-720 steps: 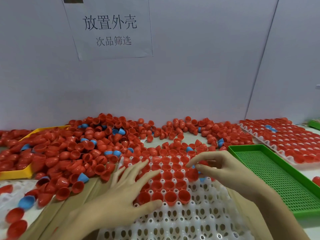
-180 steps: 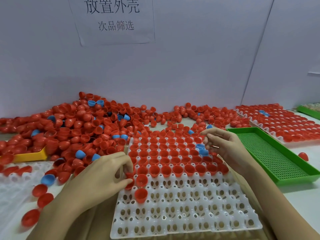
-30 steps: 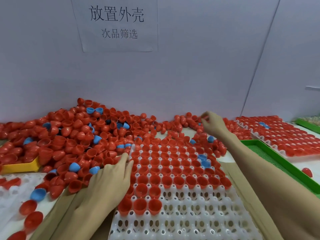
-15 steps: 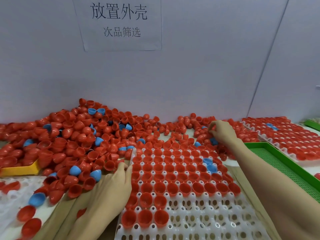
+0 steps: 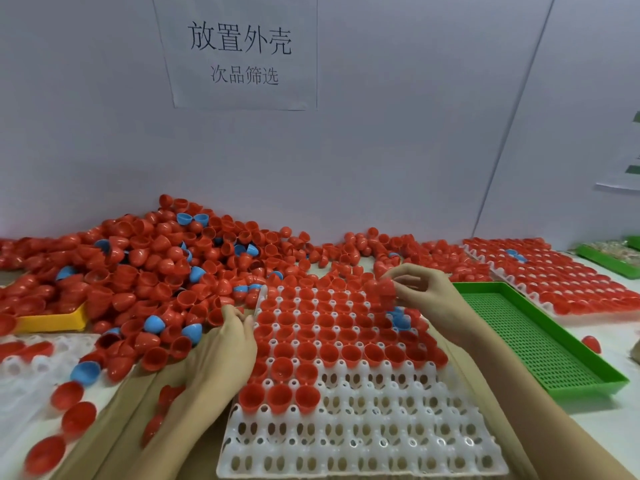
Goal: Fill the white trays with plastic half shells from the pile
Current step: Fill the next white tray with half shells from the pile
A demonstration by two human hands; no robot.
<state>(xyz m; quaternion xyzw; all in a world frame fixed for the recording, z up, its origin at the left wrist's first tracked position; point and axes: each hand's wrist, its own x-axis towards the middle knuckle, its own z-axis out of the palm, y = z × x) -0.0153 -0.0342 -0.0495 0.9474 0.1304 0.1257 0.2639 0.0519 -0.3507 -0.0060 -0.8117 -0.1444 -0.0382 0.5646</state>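
The white tray (image 5: 363,441) lies in front of the person and serves as the landmark here. Its far rows hold red half shells seated open side up, two blue ones among them toward the right edge; the near rows are bare sockets, so by my judgement the tray is a little over half filled. Three shells (image 5: 278,396) start the next row at its left end, which suggests the filling runs row by row toward the person.

The right hand (image 5: 426,299) hovers above the tray's far right part, thumb and fingertips pinching a red shell (image 5: 382,289) (possibly more than one; the blur hides it), probably held high so it can be turned cup-up before it drops into a socket. The left hand (image 5: 225,348) rests at the tray's left edge, fingers reaching into the pile (image 5: 145,271) and curled around something red; whether it has truly closed on a shell I cannot tell.

The pile spreads left of and behind the tray, mostly red with scattered blue, close enough for both hands to feed from it. A yellow tray (image 5: 52,322) sits half buried at its left edge. Right of the white tray stands an empty green mesh tray (image 5: 540,344), and beyond that a second white tray (image 5: 554,282), already full. Another bare white tray (image 5: 20,362) shows at the far left. Everything sits on a pale tabletop against a grey-white wall, with a printed paper notice (image 5: 242,53) above the tray.
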